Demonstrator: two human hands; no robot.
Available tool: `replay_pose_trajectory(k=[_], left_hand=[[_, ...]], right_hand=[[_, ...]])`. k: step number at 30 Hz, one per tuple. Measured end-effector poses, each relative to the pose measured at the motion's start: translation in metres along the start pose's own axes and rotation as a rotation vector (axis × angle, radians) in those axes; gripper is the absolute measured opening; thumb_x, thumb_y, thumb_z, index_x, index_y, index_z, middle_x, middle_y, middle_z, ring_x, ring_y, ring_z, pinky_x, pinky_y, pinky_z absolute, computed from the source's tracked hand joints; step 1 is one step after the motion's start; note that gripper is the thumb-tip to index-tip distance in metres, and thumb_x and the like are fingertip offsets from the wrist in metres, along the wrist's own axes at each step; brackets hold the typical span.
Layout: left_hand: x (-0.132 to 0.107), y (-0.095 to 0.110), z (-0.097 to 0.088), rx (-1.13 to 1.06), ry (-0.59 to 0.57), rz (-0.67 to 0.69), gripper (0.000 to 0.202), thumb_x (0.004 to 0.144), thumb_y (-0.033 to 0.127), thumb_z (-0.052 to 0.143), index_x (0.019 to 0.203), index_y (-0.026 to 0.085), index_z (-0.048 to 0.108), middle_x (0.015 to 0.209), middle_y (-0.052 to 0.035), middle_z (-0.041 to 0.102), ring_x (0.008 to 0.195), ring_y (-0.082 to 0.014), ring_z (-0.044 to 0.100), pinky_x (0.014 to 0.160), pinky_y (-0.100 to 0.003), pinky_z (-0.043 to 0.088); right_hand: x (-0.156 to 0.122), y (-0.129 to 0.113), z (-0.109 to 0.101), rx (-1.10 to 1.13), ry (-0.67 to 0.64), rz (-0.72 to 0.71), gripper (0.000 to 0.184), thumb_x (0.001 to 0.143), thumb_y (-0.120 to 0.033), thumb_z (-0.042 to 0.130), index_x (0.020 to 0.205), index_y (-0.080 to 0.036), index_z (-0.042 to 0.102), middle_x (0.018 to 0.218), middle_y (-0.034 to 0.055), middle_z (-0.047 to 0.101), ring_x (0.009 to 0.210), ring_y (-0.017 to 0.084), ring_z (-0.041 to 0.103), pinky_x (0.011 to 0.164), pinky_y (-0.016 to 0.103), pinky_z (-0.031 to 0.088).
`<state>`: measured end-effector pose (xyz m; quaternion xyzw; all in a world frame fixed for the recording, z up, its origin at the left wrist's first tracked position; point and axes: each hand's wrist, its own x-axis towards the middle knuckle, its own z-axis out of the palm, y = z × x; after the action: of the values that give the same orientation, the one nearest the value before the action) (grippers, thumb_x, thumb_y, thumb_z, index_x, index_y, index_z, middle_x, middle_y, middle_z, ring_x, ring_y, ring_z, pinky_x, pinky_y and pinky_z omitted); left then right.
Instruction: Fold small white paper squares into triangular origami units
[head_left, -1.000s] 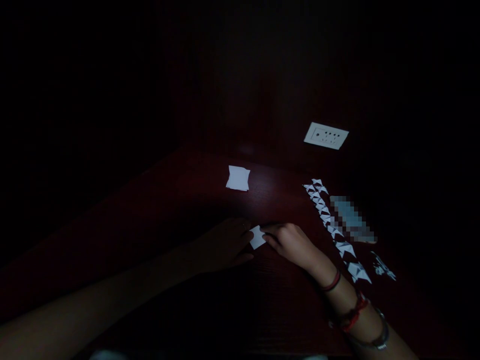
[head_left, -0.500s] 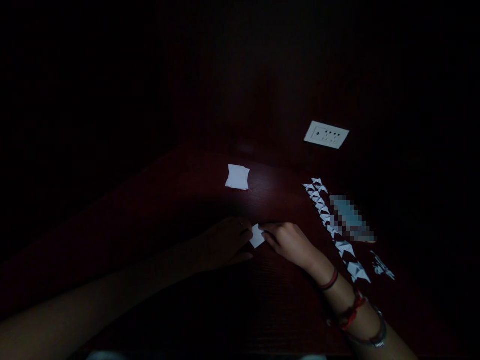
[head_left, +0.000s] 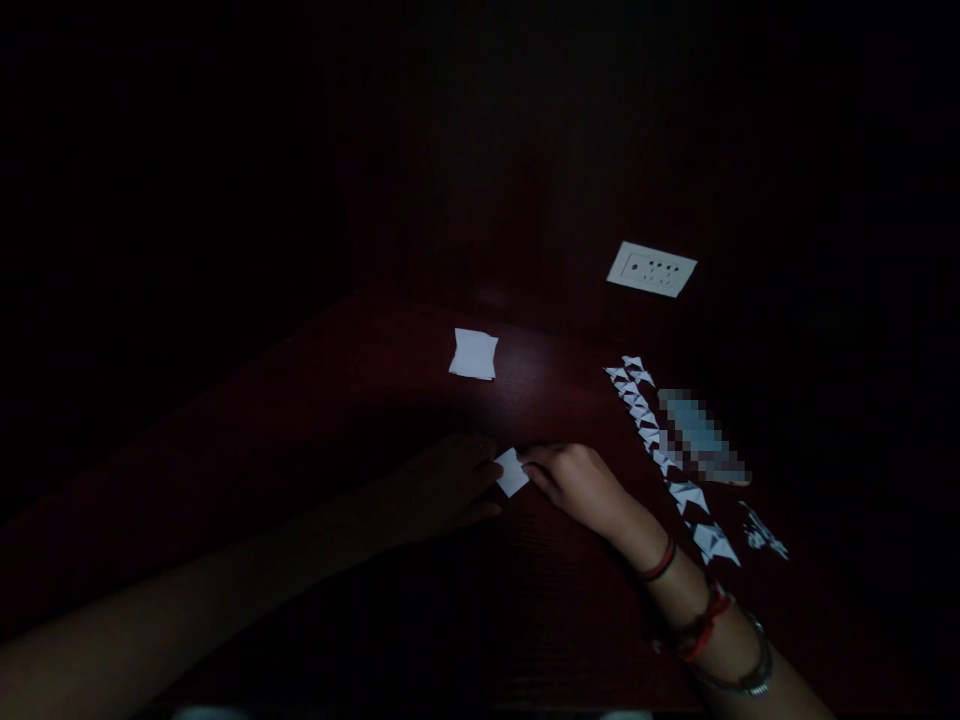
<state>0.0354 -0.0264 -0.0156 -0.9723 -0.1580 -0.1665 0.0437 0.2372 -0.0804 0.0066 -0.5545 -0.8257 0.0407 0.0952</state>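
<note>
A small white piece of paper (head_left: 513, 474), apparently folded to a square, lies on the dark red table between my hands with one corner toward me. My left hand (head_left: 450, 484), in shadow, holds its left side with the fingertips; the thumb sits lower and a little apart. On the opposite side, my right hand (head_left: 579, 482) grips the paper's right edge between thumb and bent fingers. Bands circle the right wrist. The fingertips cover both side corners of the paper.
A stack of white paper squares (head_left: 474, 355) lies farther back. On the right runs a row of folded white paper pieces (head_left: 637, 408), beside a blurred-out flat object (head_left: 701, 435) and some small white scraps (head_left: 763, 532). A socket plate (head_left: 651, 270) is on the wall behind.
Almost nothing differs. My left fingers have shifted very slightly left, showing a bit more of the paper's left side.
</note>
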Motion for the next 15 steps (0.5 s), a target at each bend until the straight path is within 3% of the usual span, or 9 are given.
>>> replay_pose_trajectory(k=[6, 15], left_hand=[[-0.0005, 0.0005, -0.0004, -0.001, -0.034, -0.025, 0.032, 0.085, 0.037, 0.047, 0.107, 0.014, 0.053, 0.105, -0.0106, 0.052, 0.093, -0.0232, 0.049, 0.078, -0.035, 0.039], [-0.0050, -0.0051, 0.0085, 0.010, 0.007, 0.007, 0.034, 0.087, 0.039, 0.043, 0.113, 0.018, 0.049, 0.108, -0.0091, 0.051, 0.097, -0.0232, 0.049, 0.079, -0.034, 0.037]], right_hand=[[-0.0016, 0.0007, -0.0014, 0.031, 0.007, -0.080, 0.024, 0.087, -0.019, 0.041, 0.098, -0.020, 0.062, 0.092, 0.0039, 0.062, 0.081, 0.012, 0.058, 0.074, 0.021, 0.041], [-0.0036, 0.0051, -0.0041, 0.000, -0.055, -0.171, 0.024, 0.086, -0.017, 0.042, 0.101, -0.022, 0.061, 0.085, 0.0025, 0.060, 0.073, 0.011, 0.056, 0.066, 0.020, 0.038]])
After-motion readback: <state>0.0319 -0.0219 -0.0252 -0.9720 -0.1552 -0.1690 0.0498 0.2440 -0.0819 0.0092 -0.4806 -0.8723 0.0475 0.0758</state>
